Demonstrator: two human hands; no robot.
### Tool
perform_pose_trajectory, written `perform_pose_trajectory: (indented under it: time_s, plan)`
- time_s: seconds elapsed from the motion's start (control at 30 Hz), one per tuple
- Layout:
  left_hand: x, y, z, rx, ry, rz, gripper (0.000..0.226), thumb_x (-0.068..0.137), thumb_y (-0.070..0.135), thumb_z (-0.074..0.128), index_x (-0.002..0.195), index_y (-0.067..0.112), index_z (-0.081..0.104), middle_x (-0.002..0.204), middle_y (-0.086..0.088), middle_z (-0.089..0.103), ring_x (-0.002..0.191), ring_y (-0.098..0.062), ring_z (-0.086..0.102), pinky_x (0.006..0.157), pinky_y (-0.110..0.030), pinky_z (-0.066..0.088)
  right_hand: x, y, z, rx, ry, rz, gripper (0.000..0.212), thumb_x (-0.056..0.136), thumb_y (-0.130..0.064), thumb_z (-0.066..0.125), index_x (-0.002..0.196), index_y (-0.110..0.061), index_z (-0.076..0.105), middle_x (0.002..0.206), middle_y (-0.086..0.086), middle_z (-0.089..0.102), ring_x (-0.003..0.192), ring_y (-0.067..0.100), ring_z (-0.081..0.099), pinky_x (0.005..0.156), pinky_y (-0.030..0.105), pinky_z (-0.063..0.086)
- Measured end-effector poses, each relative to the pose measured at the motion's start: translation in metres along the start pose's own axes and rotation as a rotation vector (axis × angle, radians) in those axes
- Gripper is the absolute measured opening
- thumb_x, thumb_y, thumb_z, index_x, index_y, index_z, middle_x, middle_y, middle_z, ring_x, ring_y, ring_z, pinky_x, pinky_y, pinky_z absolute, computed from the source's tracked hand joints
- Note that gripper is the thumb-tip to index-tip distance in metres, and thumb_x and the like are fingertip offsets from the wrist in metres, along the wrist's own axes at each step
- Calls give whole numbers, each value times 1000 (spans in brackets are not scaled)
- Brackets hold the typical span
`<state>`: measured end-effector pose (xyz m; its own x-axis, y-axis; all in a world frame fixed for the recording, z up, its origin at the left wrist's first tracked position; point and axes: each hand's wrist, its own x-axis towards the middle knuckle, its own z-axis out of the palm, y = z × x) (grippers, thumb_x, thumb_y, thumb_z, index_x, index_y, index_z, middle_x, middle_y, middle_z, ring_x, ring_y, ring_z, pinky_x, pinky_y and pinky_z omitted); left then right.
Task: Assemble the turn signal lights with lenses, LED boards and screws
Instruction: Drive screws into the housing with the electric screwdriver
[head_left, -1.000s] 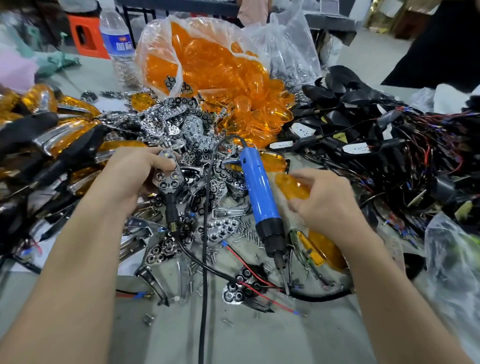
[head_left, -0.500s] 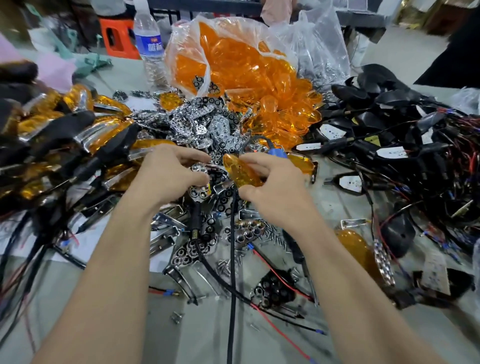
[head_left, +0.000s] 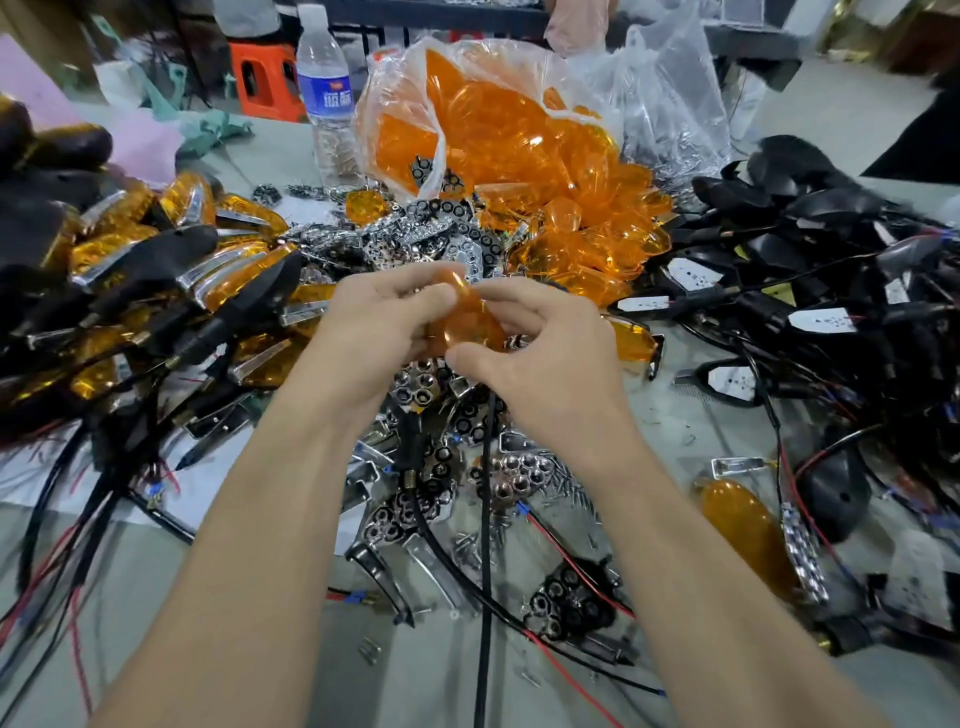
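1. At the near edge, a black cable (head_left: 484, 597) runs straight across the grey bench (head_left: 405, 686) between the two forearms.
2. A little farther, small screws (head_left: 470, 545) lie loose on the bench, next to shiny chrome reflectors (head_left: 519, 475). To the right, one spare lens (head_left: 743, 530) lies alone on the bench.
3. Above this heap, both hands meet on one orange lens (head_left: 465, 325), which is lifted off the bench. The left hand (head_left: 382, 338) grips its left side with curled fingers. The right hand (head_left: 545, 358) pinches its right side between thumb and fingers.
4. On the left of the hands is a pile of finished lights (head_left: 156, 270), black with orange and chrome. On the right is a tangle of black housings (head_left: 810, 244) with wires, and some of them carry white LED boards (head_left: 826, 320).
5. Behind the hands, an open plastic bag (head_left: 498, 130) spills many more orange lenses onto the bench.
6. Farthest, a water bottle (head_left: 324, 88) stands upright just beside the bag, on its left.
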<state>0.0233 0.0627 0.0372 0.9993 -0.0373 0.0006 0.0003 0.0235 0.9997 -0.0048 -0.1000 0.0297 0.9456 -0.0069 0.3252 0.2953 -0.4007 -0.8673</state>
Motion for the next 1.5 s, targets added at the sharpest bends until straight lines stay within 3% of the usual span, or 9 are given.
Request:
perform_pose_trajectory:
  time_s: [0.13,0.3,0.5,0.6,0.8,0.97,1.07,1.33,1.5]
  plan:
    - [7,0,-17,-138,238,-41,21,100,2,60,113,11,74,92,-9,79,77,-16,76,64,-26,60,18,4,-4,-199,52,100,34,94,-20,70,126,-30,74,122,-16,74,100,-6,69,92,22,58]
    - [10,-2,-30,-286,255,-91,31,104,13,45,108,16,76,89,-5,78,64,-10,65,53,-20,48,43,7,5,-801,-462,95,36,102,-22,60,137,-23,63,115,7,71,96,27,68,91,34,54]
    - [12,-3,-37,-272,172,-158,22,103,34,56,94,20,70,71,5,62,49,-6,41,40,-19,31,48,19,18,-966,-296,-55,14,96,-31,64,104,-21,71,96,2,74,99,26,65,115,40,31]
    - [12,-5,-34,-168,211,-159,9,91,25,73,86,27,66,71,9,58,49,-5,41,42,-19,36,48,19,24,-992,-197,-94,7,94,-23,65,94,-24,72,86,-1,73,90,24,68,108,37,41]
    - [12,-5,-29,-266,165,-81,8,94,18,66,100,22,67,63,8,49,49,-8,41,47,-21,38,43,6,6,-504,292,118,20,97,-27,59,86,-26,75,75,-9,73,74,22,71,77,43,60]
    - [9,-3,-14,-128,187,-37,9,102,27,65,96,27,71,55,9,46,50,-10,41,49,-22,37,14,-4,8,87,257,189,14,91,-16,64,82,-24,69,60,-4,72,46,7,66,38,18,40]
    - [3,-2,-3,-48,107,-32,22,105,17,55,110,26,74,59,9,56,52,-9,53,46,-22,42,4,3,15,185,249,221,13,85,-10,73,78,-21,71,61,-1,73,50,9,67,45,18,42]
    - [0,3,1,-34,-103,36,52,73,5,66,117,32,73,94,1,75,85,-18,68,75,-33,52,-2,9,4,517,129,151,30,68,9,80,77,-19,79,79,4,77,74,15,69,70,27,57]
    - [-1,2,5,-59,-53,92,47,83,-5,74,117,27,72,88,4,76,79,-13,72,66,-24,56,-12,8,-1,101,9,31,37,72,15,74,78,-20,77,74,-6,72,65,3,57,62,19,47]
